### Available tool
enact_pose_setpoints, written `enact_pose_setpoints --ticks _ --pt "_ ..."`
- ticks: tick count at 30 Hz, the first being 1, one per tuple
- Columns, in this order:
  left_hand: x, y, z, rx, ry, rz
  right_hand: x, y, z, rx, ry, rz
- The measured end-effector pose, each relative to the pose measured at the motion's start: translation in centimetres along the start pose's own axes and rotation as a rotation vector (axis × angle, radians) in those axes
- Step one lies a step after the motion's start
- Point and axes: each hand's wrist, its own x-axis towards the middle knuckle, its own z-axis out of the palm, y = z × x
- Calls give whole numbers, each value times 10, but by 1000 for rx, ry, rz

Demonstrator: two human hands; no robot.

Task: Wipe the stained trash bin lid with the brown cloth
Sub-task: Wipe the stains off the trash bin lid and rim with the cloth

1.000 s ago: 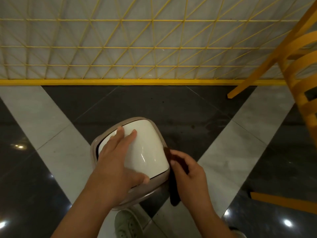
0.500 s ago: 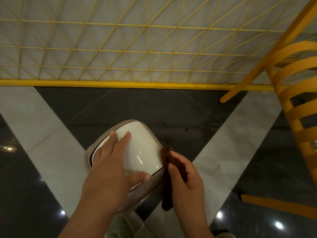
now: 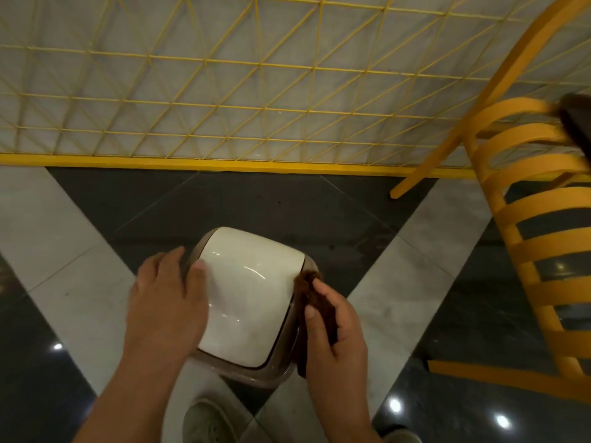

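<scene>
— Well, any writing on the trash bin lid (image 3: 246,292)?
— None readable; it's plain glossy white inside a beige rim, sitting on the floor (image 3: 396,302) near the person's shoe (image 3: 204,420).
— And the hands?
— The left hand (image 3: 166,302) lies flat, fingers straight, along the lid's left edge. The right hand (image 3: 335,330) pinches the brown cloth (image 3: 315,298) against the right rim.
— Room around it?
— Open tile ahead up to the yellow grid fence (image 3: 224,100); a yellow chair (image 3: 527,219) stands well right.

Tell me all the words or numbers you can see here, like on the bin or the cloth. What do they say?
None: no words, numbers, labels or signs can be read anywhere.
The white trash bin lid is plain.
The brown cloth in the right hand is plain.
The yellow chair and yellow grid fence carry no writing.
</scene>
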Motion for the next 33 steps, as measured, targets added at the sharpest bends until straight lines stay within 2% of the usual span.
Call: enact_pose_setpoints --ticks 3,7,11,15,23,26,29,31,33 --pt "10 -21 -1 -148 -125 -61 -12 4 8 7 -14 -3" --pt "9 -25 -3 -231 -142 -48 0 4 14 -11 4 -23" --pt "6 -22 5 -314 -230 -67 45 -1 1 -61 35 -50" --pt "5 -12 19 -412 -239 -97 71 -6 -12 -107 9 -21" --pt "11 -15 26 -503 -268 -73 58 -8 -25 -81 -41 24" --pt "19 -11 14 -438 -195 56 59 -22 -31 -109 -29 -29" --pt "39 8 -4 -303 -116 369 59 -38 -28 -181 -48 -190" --pt "53 22 -9 -255 -193 517 65 -45 -19 -284 -116 -363" --pt "64 26 -5 -145 -301 565 75 -43 -5 -448 -217 -508"
